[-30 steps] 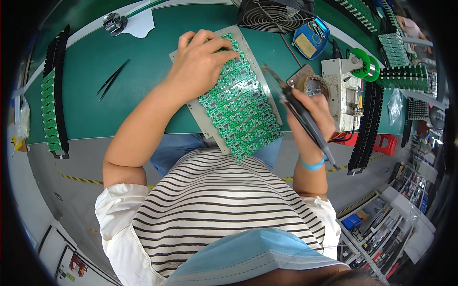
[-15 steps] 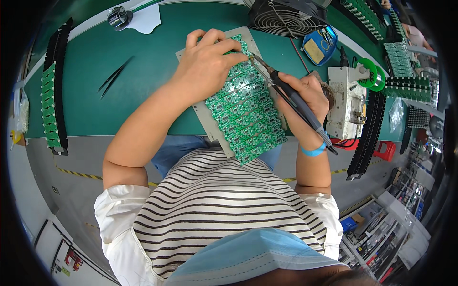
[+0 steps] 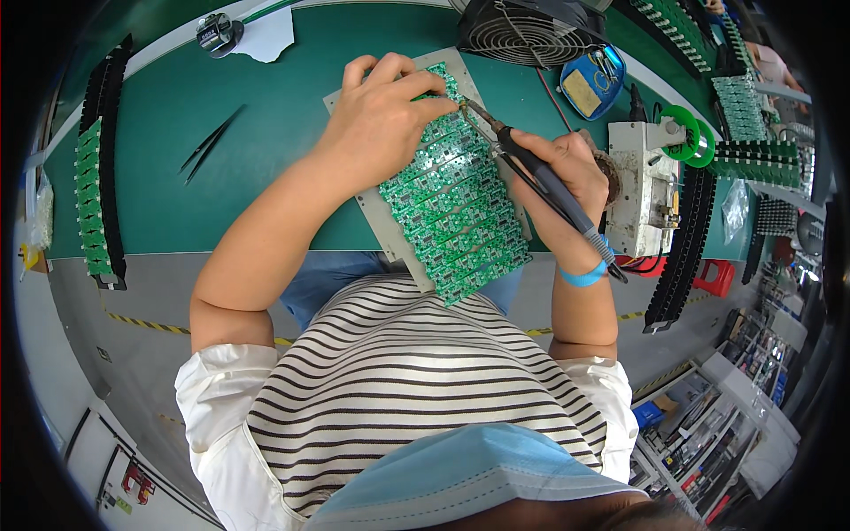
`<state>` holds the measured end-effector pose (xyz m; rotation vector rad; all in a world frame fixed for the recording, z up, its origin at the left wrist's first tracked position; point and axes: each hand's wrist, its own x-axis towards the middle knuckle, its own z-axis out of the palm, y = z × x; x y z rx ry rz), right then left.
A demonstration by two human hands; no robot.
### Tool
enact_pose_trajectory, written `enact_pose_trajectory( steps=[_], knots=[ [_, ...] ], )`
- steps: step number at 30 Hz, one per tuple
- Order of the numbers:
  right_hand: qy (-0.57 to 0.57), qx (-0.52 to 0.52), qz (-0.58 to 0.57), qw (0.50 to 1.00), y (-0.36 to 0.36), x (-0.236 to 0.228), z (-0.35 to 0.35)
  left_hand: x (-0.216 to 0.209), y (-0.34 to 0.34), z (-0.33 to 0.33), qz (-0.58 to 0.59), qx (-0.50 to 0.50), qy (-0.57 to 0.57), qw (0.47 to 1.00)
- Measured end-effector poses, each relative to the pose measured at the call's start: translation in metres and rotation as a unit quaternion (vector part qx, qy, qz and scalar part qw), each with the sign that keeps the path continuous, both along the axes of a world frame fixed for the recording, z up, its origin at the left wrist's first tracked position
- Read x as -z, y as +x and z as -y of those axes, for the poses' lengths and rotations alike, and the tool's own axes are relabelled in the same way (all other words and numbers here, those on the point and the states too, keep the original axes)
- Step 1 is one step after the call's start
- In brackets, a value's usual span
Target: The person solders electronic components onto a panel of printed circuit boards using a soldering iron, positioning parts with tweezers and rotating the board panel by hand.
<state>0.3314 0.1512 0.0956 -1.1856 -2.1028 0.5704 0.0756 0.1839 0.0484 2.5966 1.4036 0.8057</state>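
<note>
A panel of green circuit boards (image 3: 456, 217) lies at a slant on a grey plate (image 3: 387, 232), whose near end juts past the table edge. My left hand (image 3: 379, 119) rests over the panel's far left part with bent fingers. Its thumb tip lies by the iron's tip; whatever it presses or pinches there is too small to make out. In my right hand (image 3: 571, 168) is a soldering iron (image 3: 551, 184), gripped like a pen. A thin dark tube runs along the handle, and the iron's tip meets the board beside my left thumb.
Black tweezers (image 3: 211, 146) lie left on the green table (image 3: 266, 102). At right stand a white solder feeder (image 3: 630, 195) with a green reel (image 3: 686, 135), and a blue sponge tray (image 3: 591, 84). A fan (image 3: 531, 34) stands at the back. Black racks (image 3: 111, 168) flank both sides.
Both hands and the iron's tip have shifted very slightly left. The iron stays against the same part of the panel, and my grip looks the same.
</note>
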Motion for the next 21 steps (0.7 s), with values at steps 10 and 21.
enact_pose_trajectory(
  steps=[10,21],
  knots=[
    [-0.001,0.000,-0.002,1.000,-0.0017,-0.0028,0.0037,0.0011,0.0000,0.0001,0.003,0.001,-0.001,1.000],
    [0.016,-0.001,-0.001,1.000,-0.0041,0.0008,0.0026,0.0019,0.0000,-0.0007,0.011,0.005,0.002,1.000]
  ],
)
